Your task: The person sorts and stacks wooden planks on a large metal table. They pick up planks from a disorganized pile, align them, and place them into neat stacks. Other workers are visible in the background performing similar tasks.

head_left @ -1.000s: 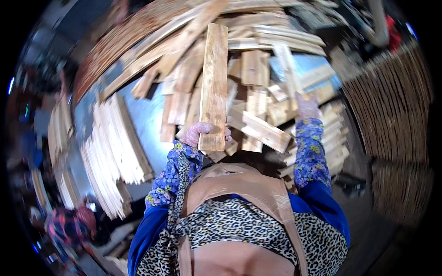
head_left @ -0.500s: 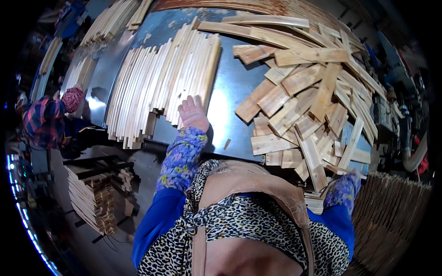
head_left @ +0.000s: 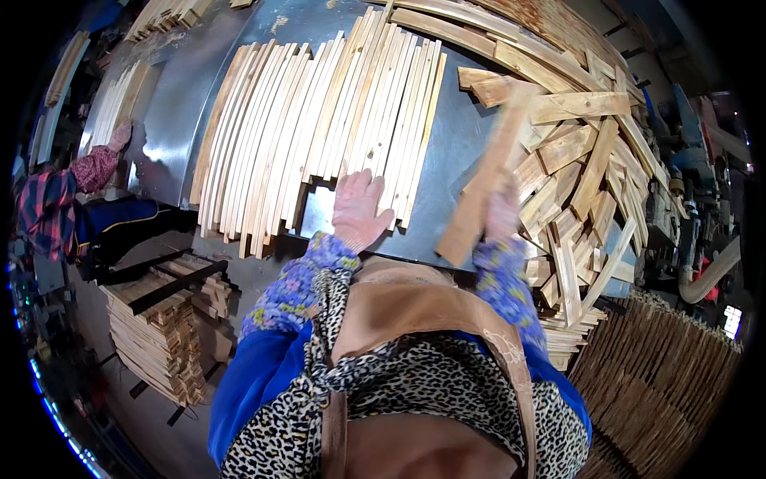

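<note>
My left hand (head_left: 359, 209), in a pale glove, lies flat over the near ends of a row of narrow wooden strips (head_left: 319, 120), thumb spread out. The strips stand side by side on the metal table (head_left: 447, 136), and their near ends are uneven. Over to the right, my right hand (head_left: 503, 211) grips a flat wooden board (head_left: 488, 180) by its right edge; both are smeared by motion. That board is tilted, its near end over the bare metal, left of a jumbled pile of wooden boards (head_left: 594, 148).
A co-worker's gloved hand (head_left: 121, 136) touches another row of strips (head_left: 116, 108) at far left. Below it, stacked wood (head_left: 155, 327) stands on the floor. At lower right are dense upright rows of brown slats (head_left: 670, 375), with a hose (head_left: 710, 275) beyond.
My right hand has come up and inward from the lower right and now holds a board. My left hand stays on the strips. The head view has shifted.
</note>
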Demonstrator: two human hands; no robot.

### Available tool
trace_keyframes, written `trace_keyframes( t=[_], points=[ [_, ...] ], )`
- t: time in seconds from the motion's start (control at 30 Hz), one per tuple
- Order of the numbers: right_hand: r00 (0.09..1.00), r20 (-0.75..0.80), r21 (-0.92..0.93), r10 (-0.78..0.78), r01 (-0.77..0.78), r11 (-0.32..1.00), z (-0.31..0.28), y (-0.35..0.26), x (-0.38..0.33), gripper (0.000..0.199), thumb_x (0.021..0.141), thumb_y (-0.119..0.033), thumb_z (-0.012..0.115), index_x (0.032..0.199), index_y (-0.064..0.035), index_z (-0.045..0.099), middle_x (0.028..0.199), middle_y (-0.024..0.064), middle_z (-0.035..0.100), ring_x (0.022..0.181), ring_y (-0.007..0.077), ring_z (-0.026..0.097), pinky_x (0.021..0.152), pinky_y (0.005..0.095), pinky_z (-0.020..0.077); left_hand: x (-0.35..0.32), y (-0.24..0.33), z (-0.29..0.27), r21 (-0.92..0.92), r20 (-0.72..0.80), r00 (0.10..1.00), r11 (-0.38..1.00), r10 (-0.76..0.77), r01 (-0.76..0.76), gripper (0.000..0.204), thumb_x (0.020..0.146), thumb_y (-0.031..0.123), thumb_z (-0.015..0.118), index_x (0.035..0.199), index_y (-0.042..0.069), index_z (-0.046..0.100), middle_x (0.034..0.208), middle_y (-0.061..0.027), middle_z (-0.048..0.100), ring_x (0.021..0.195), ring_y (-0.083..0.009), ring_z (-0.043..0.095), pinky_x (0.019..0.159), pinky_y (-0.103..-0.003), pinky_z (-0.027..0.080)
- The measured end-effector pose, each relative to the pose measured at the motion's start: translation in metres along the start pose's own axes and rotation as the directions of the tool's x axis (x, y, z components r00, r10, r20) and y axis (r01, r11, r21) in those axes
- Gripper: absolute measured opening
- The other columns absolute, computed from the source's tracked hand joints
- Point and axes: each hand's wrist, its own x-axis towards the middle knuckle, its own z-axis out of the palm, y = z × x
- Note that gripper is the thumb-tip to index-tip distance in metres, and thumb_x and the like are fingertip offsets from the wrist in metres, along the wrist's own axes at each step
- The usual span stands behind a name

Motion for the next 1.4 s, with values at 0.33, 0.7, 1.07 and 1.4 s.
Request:
trace_keyframes(
  t=[0.33,0.7,1.07,1.4],
  points=[
    [0.271,-0.3,0.039,-0.915,-0.955,-0.295,-0.159,0.033,0.084,0.105,0.094,-0.034,0.086,0.167,0.0074,0.024,0.151,0.0269,0.061,0.141,0.0324,0.059,0.119,0.0392,0.0461,-0.066,-0.086,-0.008,-0.032,-0.284,0.957,0.998,-0.063,0.056,0.054,0.083,0.02,0.081,0.133,0.003,0.07,0.14,-0.0219,0.066,0.13,-0.045,0.06,0.113,-0.056,0.048],
    [0.186,-0.313,-0.212,-0.931,-0.97,-0.123,-0.05,0.038,0.091,0.062,0.088,-0.01,0.07,0.146,0.0083,0.059,0.126,0.0159,0.076,0.109,0.0281,0.075,0.098,0.0404,0.0612,0.009,-0.057,-0.031,-0.048,-0.352,0.933,0.994,0.077,-0.101,0.04,0.085,0.014,0.074,0.123,0.002,0.072,0.126,-0.0245,0.071,0.122,-0.0442,0.067,0.11,-0.054,0.052],
    [-0.132,-0.777,0.124,-0.615,-0.991,0.056,-0.049,0.122,0.141,0.067,0.101,-0.04,0.08,0.15,0.0018,0.063,0.136,0.0089,0.072,0.127,0.0205,0.064,0.113,0.0387,0.0488,0.103,0.019,-0.125,0.175,0.295,0.577,0.551,0.761,-0.816,0.043,0.086,0.022,0.065,0.128,0.014,0.066,0.116,-0.0087,0.067,0.115,-0.0287,0.066,0.113,-0.053,0.048],
    [0.233,-0.267,-0.058,-0.935,-0.972,-0.226,-0.046,0.084,0.183,0.05,0.096,-0.043,0.079,0.115,0.0033,0.075,0.105,0.0151,0.078,0.085,0.0255,0.075,0.079,0.0404,0.0631,-0.035,-0.101,-0.171,0.424,0.001,0.945,0.856,-0.326,0.295,0.098,0.079,0.041,0.082,0.162,0.005,0.044,0.13,-0.0201,0.066,0.122,-0.0385,0.064,0.109,-0.051,0.051]
  ],
)
